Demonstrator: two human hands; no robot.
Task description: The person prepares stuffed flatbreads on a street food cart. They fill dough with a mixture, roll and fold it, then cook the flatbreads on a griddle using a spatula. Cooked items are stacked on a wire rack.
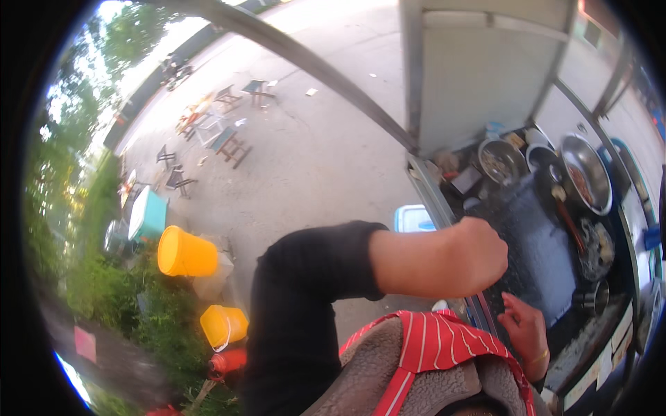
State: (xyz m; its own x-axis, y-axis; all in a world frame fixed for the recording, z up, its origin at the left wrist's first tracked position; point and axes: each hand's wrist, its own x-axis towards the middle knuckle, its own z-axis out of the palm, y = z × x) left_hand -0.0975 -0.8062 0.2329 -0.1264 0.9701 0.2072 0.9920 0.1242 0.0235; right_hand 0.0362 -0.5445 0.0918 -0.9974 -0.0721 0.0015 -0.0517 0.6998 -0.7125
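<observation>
My left hand [476, 255] is stretched to the right at the end of a bare forearm, over the near edge of a dark, speckled stall counter [499, 234]. Its fingers curl under and stay hidden, so what they hold does not show. Lower down, my right hand [523, 327] hovers beside the counter's edge in front of the red striped apron [432, 340]. Its fingers are loosely bent and apart, with nothing seen between them. A greyish-white rectangular surface [546, 260] lies on the counter past both hands.
Metal bowls of food [588, 171] [502, 161], a wooden-handled utensil [570, 223] and a plastic bag [596, 249] crowd the counter's far side. A metal post [411, 78] and frame rail [322, 62] border the stall. Yellow buckets [187, 252] [223, 325] and folding stools [231, 145] stand outside.
</observation>
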